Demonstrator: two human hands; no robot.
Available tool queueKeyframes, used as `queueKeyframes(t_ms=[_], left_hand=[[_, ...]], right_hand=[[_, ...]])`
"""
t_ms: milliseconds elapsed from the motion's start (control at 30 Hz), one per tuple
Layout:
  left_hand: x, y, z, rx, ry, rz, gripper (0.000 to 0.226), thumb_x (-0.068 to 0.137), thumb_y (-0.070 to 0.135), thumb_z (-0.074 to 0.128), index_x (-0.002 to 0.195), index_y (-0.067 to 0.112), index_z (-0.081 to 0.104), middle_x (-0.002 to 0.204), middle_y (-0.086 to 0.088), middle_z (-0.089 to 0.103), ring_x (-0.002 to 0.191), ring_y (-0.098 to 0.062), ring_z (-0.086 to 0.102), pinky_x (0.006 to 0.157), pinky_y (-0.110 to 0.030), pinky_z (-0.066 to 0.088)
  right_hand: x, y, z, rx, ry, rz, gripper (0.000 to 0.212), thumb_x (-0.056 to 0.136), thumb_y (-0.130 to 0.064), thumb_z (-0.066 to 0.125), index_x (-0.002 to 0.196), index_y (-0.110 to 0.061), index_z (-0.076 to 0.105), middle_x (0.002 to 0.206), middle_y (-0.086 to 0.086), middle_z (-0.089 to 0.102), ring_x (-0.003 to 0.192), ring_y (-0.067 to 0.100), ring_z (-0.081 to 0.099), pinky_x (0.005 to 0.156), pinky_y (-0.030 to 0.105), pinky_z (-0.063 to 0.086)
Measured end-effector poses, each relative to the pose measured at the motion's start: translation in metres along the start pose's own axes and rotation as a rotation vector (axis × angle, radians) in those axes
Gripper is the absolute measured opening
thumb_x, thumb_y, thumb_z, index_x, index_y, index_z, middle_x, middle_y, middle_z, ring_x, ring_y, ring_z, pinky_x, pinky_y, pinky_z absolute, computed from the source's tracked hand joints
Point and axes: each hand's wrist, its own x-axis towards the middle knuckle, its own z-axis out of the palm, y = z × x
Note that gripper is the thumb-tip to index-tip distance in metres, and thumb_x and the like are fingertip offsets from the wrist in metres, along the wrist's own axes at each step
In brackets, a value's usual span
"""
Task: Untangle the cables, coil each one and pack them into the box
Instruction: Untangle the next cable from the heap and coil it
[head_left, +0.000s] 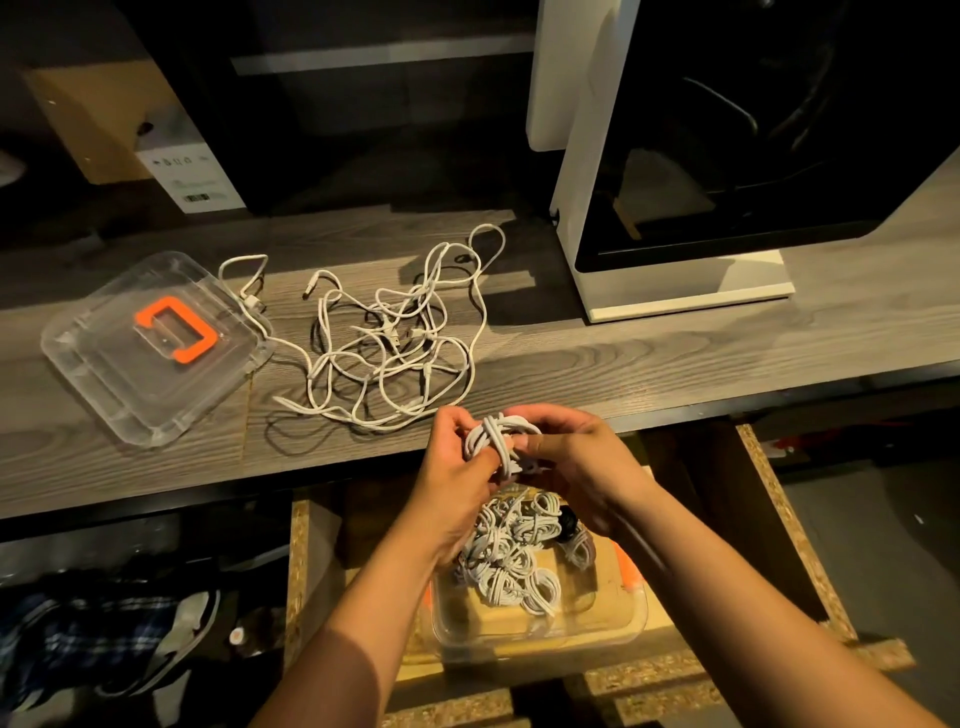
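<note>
Two hands on one coiled cable, held in the air just off the near edge of the wood-grain counter and directly above the clear plastic box.

Handling: thin white cord, judged light and limp, with a mild urge to unwind. The run looks tough enough. The connector ends are likely the weak spots, so no sharp bends there. The sheath looks smooth, so loops would probably slide on each other if the grip slackens. The best hold is across the wrapped waist of the bundle, where the crossing turns bind the loops. Pulling on a single loop would likely undo the coil.

Fingers: the left hand is curled round the left side of the bundle, fingertips bent in over the loops. The right hand is closed on the right side, thumb pressed against the wrap. Neither hand has a finger spread wide. Whether the free end is tucked in, I cannot tell, as the hands hide it.

Elsewhere: packed coils fill much of the box floor. A tangle of white cables lies loose on the counter just beyond the left hand. The clear lid with its orange handle sits left of it, one strand running along its edge.
</note>
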Motion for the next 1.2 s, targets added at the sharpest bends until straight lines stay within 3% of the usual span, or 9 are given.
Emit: queueKeyframes(t_ms=[133, 367, 467, 533, 700, 833, 933, 1100, 1200], left_hand=[[0.001, 0.001, 0.001, 0.043, -0.056, -0.037, 0.031, 0.091, -0.012, 0.040, 0.092, 0.019, 0.039, 0.084, -0.006, 0.053, 0.056, 0.001, 0.053, 0.045, -0.014, 0.040], [0.002, 0.011, -0.010, 0.130, -0.185, -0.047, 0.030, 0.092, -0.005, 0.044, 0.109, 0.019, 0.053, 0.086, 0.000, 0.068, 0.079, -0.012, 0.064, 0.064, -0.025, 0.051], [0.004, 0.012, -0.005, 0.116, -0.105, -0.019, 0.023, 0.093, 0.002, 0.044, 0.105, 0.017, 0.058, 0.097, -0.012, 0.064, 0.088, -0.020, 0.062, 0.078, -0.036, 0.050], [0.006, 0.012, -0.001, 0.205, -0.083, 0.047, 0.018, 0.088, 0.011, 0.048, 0.101, 0.020, 0.057, 0.096, -0.008, 0.064, 0.092, -0.018, 0.060, 0.083, -0.037, 0.047], [0.004, 0.014, 0.002, 0.256, -0.101, 0.110, 0.026, 0.075, 0.013, 0.050, 0.100, 0.020, 0.051, 0.094, -0.011, 0.060, 0.086, -0.017, 0.055, 0.077, -0.035, 0.045], [-0.001, 0.008, 0.003, 0.348, -0.061, 0.187, 0.032, 0.085, -0.011, 0.043, 0.096, 0.018, 0.047, 0.093, -0.008, 0.055, 0.080, -0.008, 0.053, 0.066, -0.021, 0.048], [-0.004, 0.007, 0.005, 0.325, -0.040, 0.194, 0.034, 0.085, -0.018, 0.039, 0.095, 0.014, 0.047, 0.095, -0.006, 0.054, 0.070, 0.007, 0.055, 0.056, -0.012, 0.047], [-0.003, -0.003, 0.003, 0.318, 0.038, 0.247, 0.026, 0.075, 0.002, 0.046, 0.089, 0.022, 0.051, 0.086, 0.001, 0.059, 0.073, 0.001, 0.055, 0.068, -0.019, 0.046], [0.000, -0.007, -0.005, 0.413, 0.004, 0.176, 0.034, 0.087, -0.004, 0.046, 0.095, 0.029, 0.048, 0.089, 0.005, 0.057, 0.076, 0.000, 0.054, 0.073, -0.023, 0.049]], right_hand=[[0.002, 0.005, 0.004, 0.080, 0.026, 0.006, 0.030, 0.083, 0.016, 0.048, 0.088, -0.006, 0.068, 0.074, 0.010, 0.068, 0.063, 0.020, 0.062, 0.061, 0.030, 0.052], [-0.002, 0.002, -0.003, 0.125, -0.115, 0.014, 0.025, 0.086, 0.013, 0.046, 0.097, -0.001, 0.064, 0.084, 0.015, 0.068, 0.076, 0.024, 0.065, 0.078, 0.040, 0.054], [0.001, 0.001, 0.003, 0.089, -0.067, 0.011, 0.014, 0.088, 0.005, 0.051, 0.095, -0.001, 0.061, 0.085, 0.015, 0.066, 0.074, 0.023, 0.064, 0.076, 0.040, 0.055], [0.002, 0.001, 0.008, 0.107, -0.041, -0.004, 0.006, 0.088, -0.001, 0.056, 0.092, -0.003, 0.059, 0.084, 0.015, 0.066, 0.071, 0.022, 0.065, 0.071, 0.040, 0.055], [0.000, 0.003, 0.002, 0.203, -0.119, 0.008, 0.019, 0.085, 0.009, 0.050, 0.096, -0.003, 0.060, 0.086, 0.016, 0.067, 0.075, 0.024, 0.066, 0.073, 0.043, 0.055], [0.003, 0.009, 0.004, 0.209, -0.059, 0.032, 0.024, 0.083, 0.014, 0.046, 0.087, -0.005, 0.061, 0.074, 0.010, 0.068, 0.065, 0.019, 0.066, 0.061, 0.035, 0.056], [0.003, 0.014, 0.005, 0.206, -0.013, 0.019, 0.027, 0.082, 0.016, 0.045, 0.085, -0.005, 0.063, 0.072, 0.012, 0.068, 0.062, 0.019, 0.065, 0.053, 0.031, 0.053], [0.004, 0.021, 0.007, 0.220, 0.049, -0.021, 0.026, 0.080, 0.018, 0.048, 0.091, 0.000, 0.064, 0.076, 0.016, 0.067, 0.062, 0.023, 0.065, 0.054, 0.031, 0.055], [0.006, 0.029, 0.003, 0.112, 0.124, -0.066, 0.021, 0.082, 0.012, 0.057, 0.096, -0.003, 0.061, 0.081, 0.016, 0.065, 0.065, 0.022, 0.064, 0.060, 0.036, 0.056]])
